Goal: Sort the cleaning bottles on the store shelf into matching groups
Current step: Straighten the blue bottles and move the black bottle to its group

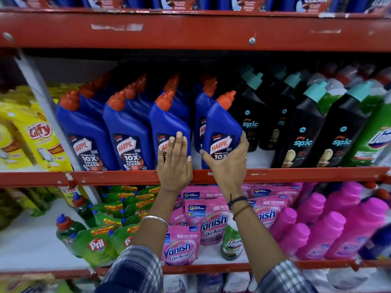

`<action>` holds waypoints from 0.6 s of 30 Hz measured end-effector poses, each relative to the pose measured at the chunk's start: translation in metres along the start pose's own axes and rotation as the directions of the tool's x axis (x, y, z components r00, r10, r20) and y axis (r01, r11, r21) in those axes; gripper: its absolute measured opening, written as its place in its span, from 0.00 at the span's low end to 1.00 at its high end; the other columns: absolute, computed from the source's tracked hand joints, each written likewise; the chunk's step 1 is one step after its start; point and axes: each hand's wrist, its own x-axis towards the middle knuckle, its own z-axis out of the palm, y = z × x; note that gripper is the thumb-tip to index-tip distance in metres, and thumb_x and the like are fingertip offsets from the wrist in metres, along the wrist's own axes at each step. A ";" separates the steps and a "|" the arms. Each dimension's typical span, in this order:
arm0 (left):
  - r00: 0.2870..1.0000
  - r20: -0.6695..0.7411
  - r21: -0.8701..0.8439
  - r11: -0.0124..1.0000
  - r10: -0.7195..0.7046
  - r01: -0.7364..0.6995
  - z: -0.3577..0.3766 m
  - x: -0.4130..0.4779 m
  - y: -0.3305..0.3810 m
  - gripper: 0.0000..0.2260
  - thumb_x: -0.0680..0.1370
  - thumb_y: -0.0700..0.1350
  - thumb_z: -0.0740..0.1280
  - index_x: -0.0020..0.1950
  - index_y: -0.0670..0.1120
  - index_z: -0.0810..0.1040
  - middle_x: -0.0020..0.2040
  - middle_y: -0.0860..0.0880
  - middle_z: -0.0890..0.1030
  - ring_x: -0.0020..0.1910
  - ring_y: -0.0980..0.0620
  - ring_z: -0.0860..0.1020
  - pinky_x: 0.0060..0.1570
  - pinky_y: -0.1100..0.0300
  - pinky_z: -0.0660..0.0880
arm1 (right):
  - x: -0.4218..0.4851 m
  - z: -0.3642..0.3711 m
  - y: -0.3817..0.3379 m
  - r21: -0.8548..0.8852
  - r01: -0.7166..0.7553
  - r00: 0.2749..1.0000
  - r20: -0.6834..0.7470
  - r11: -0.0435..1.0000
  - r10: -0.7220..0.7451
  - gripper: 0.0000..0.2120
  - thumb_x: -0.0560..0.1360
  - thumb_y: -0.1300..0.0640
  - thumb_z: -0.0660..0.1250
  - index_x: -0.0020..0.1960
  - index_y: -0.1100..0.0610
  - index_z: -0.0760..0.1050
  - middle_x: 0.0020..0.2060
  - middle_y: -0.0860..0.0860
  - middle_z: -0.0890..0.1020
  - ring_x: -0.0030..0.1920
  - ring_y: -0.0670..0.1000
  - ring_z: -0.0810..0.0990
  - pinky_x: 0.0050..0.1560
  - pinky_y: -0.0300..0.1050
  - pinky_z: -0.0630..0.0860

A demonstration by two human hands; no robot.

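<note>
Blue Harpic bottles with orange caps stand in rows on the middle shelf. My right hand grips the lower body of one blue Harpic bottle, which tilts to the right at the shelf's front, beside the black Spic bottles. My left hand lies flat, fingers together, against the front of the neighbouring Harpic bottle. Two more front Harpic bottles stand upright to the left. A green bottle stands at the far right.
Yellow Giffy pouches fill the left bay behind a white upright. The shelf below holds green Pril pouches, pink Vanish pouches and pink bottles. A red shelf beam runs overhead.
</note>
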 end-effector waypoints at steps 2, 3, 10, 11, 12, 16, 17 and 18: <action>1.000 0.002 -0.005 1.000 -0.001 0.001 0.000 -0.001 0.000 0.29 0.80 0.47 0.51 0.79 0.44 0.45 0.79 0.50 0.43 0.77 0.52 0.45 0.76 0.51 0.42 | -0.004 0.003 -0.005 -0.028 0.002 1.000 0.002 1.000 -0.002 0.52 0.62 0.44 0.79 0.74 0.62 0.54 0.70 0.57 0.66 0.68 0.58 0.68 0.61 0.51 0.72; 1.000 0.003 -0.009 1.000 -0.002 0.002 0.000 -0.001 0.000 0.29 0.80 0.47 0.52 0.79 0.44 0.45 0.79 0.50 0.43 0.78 0.52 0.45 0.76 0.51 0.42 | -0.005 0.003 -0.007 -0.040 0.001 1.000 0.001 0.999 -0.001 0.52 0.62 0.45 0.79 0.74 0.62 0.54 0.70 0.58 0.66 0.68 0.58 0.67 0.60 0.51 0.72; 1.000 0.000 -0.033 0.999 0.004 -0.004 0.001 -0.001 0.000 0.28 0.80 0.47 0.52 0.78 0.43 0.47 0.79 0.49 0.44 0.78 0.52 0.46 0.75 0.51 0.44 | -0.009 0.007 -0.013 -0.089 0.020 1.000 -0.008 0.996 -0.021 0.52 0.62 0.41 0.78 0.73 0.63 0.55 0.71 0.58 0.65 0.68 0.59 0.68 0.57 0.53 0.75; 1.000 0.000 -0.032 0.999 0.004 -0.004 0.001 -0.001 0.000 0.28 0.81 0.47 0.52 0.78 0.43 0.47 0.79 0.49 0.44 0.78 0.52 0.46 0.75 0.51 0.44 | -0.010 0.007 -0.013 -0.098 0.024 1.000 -0.010 0.995 -0.025 0.52 0.62 0.40 0.77 0.73 0.63 0.55 0.71 0.58 0.65 0.68 0.58 0.68 0.56 0.53 0.75; 1.000 -0.001 -0.033 0.999 0.003 -0.003 0.001 -0.002 -0.001 0.28 0.81 0.47 0.52 0.78 0.43 0.46 0.79 0.49 0.44 0.78 0.52 0.46 0.75 0.51 0.44 | -0.010 0.007 -0.013 -0.106 0.031 0.999 -0.010 0.994 -0.033 0.51 0.62 0.39 0.77 0.73 0.63 0.55 0.71 0.58 0.65 0.68 0.58 0.68 0.55 0.53 0.75; 1.000 0.000 -0.038 0.999 0.003 -0.003 0.000 -0.002 0.000 0.28 0.81 0.47 0.51 0.79 0.43 0.46 0.79 0.49 0.44 0.78 0.52 0.46 0.75 0.50 0.46 | -0.014 0.004 -0.007 -0.115 0.038 0.999 0.004 0.993 -0.038 0.48 0.65 0.35 0.73 0.72 0.60 0.56 0.69 0.56 0.68 0.67 0.56 0.69 0.54 0.51 0.76; 1.000 -0.002 -0.038 0.999 0.004 -0.004 0.001 -0.001 0.000 0.28 0.81 0.47 0.51 0.79 0.43 0.46 0.79 0.49 0.44 0.78 0.52 0.46 0.75 0.50 0.45 | -0.015 0.001 -0.004 -0.104 0.036 0.999 0.005 0.994 -0.035 0.47 0.65 0.34 0.72 0.72 0.59 0.57 0.68 0.56 0.69 0.67 0.56 0.70 0.55 0.51 0.76; 1.000 -0.003 -0.036 0.999 0.005 -0.005 0.001 -0.001 0.000 0.27 0.81 0.47 0.51 0.79 0.43 0.47 0.79 0.49 0.44 0.78 0.52 0.46 0.75 0.50 0.45 | -0.016 -0.004 0.001 -0.083 0.038 0.999 0.007 0.996 -0.037 0.46 0.65 0.34 0.71 0.71 0.58 0.58 0.67 0.55 0.69 0.67 0.55 0.70 0.56 0.52 0.76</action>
